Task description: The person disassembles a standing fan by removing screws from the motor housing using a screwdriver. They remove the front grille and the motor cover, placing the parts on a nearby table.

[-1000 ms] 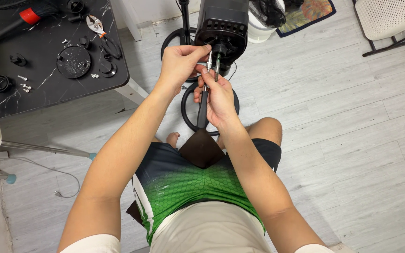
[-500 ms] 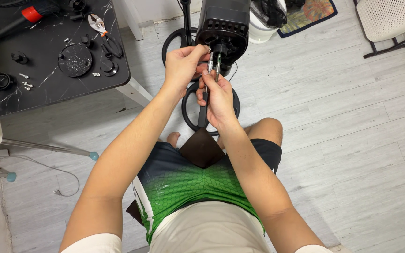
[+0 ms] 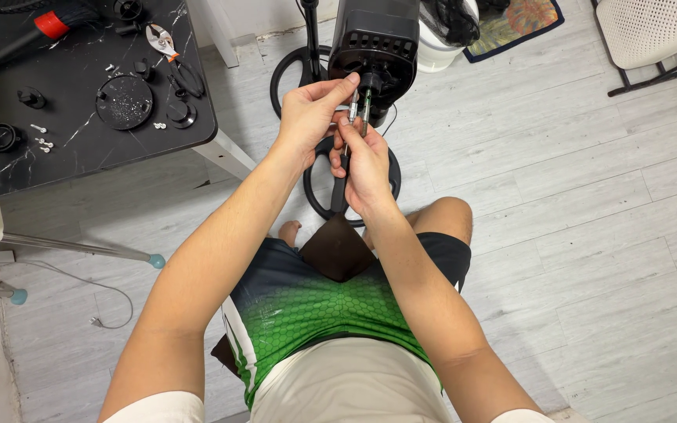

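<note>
A black fan motor housing [image 3: 374, 35] stands on a pole in front of my knees, its round base ring [image 3: 392, 168] on the floor. My left hand [image 3: 307, 117] pinches a thin metal shaft [image 3: 353, 100] just under the housing with thumb and forefinger. My right hand [image 3: 366, 160] sits right below it, closed around a black-handled screwdriver [image 3: 340, 192] whose handle hangs down toward my lap. A second thin rod with a green part [image 3: 367, 102] rises beside the shaft. What the tips touch is hidden by my fingers.
A black marble-look table [image 3: 9, 168] at left carries pliers [image 3: 162, 39], a round black disc [image 3: 123, 102], small caps, screws and a red-collared brush [image 3: 48, 23]. A white bin [image 3: 444, 47], a patterned rug [image 3: 511, 19] and a white chair [image 3: 652, 27] stand behind.
Both hands stay at the housing. My left fingers have shifted slightly upward along the shaft; the right hand has barely moved.
</note>
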